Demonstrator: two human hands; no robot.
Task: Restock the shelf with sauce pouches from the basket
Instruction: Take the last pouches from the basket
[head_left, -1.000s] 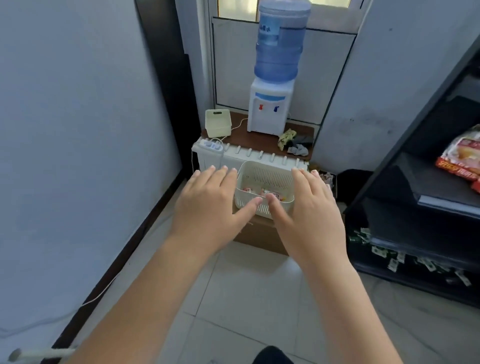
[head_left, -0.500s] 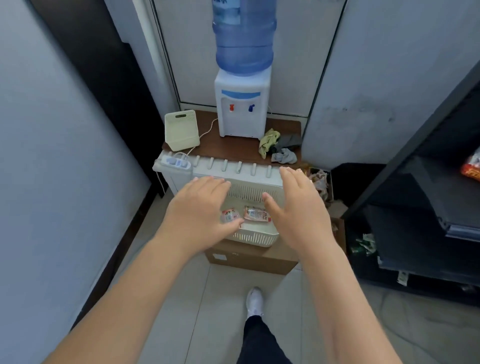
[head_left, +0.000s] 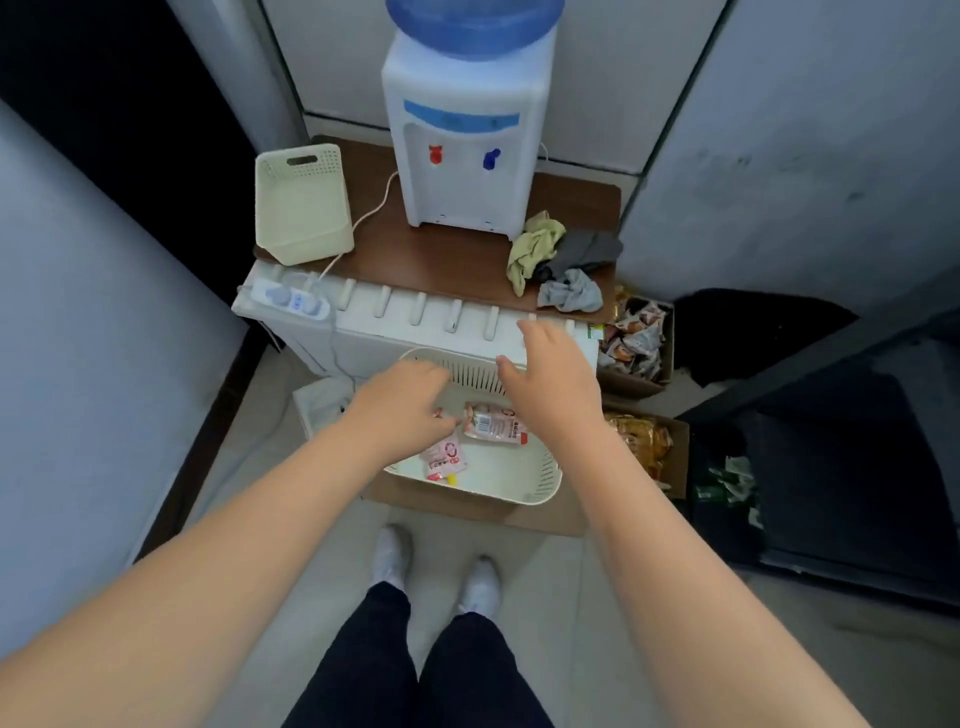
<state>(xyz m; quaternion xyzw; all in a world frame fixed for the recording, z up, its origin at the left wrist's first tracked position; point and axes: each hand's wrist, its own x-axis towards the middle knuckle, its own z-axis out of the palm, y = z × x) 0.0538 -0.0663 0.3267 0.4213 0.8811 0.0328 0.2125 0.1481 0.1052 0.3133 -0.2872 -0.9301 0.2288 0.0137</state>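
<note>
A cream slotted basket (head_left: 540, 480) rests on a cardboard box on the floor in front of my feet. Inside lie a pink sauce pouch (head_left: 493, 423) flat at the middle and a second pouch (head_left: 443, 457) nearer the front left. My left hand (head_left: 402, 402) reaches down into the basket with fingertips at the left end of the middle pouch; a grip cannot be made out. My right hand (head_left: 553, 382) hovers open over the basket's back right, fingers spread. The dark shelf unit (head_left: 852, 415) stands at the right.
A white radiator (head_left: 415, 317) stands just behind the basket. Behind it a brown tabletop holds a water dispenser (head_left: 465, 135), an upturned cream basket (head_left: 301, 202) and rags (head_left: 561, 260). Open boxes of snack packets (head_left: 636, 335) sit at the right. My shoes (head_left: 436, 571) are below.
My view has tilted down and come closer to the basket. Both hands have dropped lower, the left one into the basket at the pouches, the right one over its far right rim.
</note>
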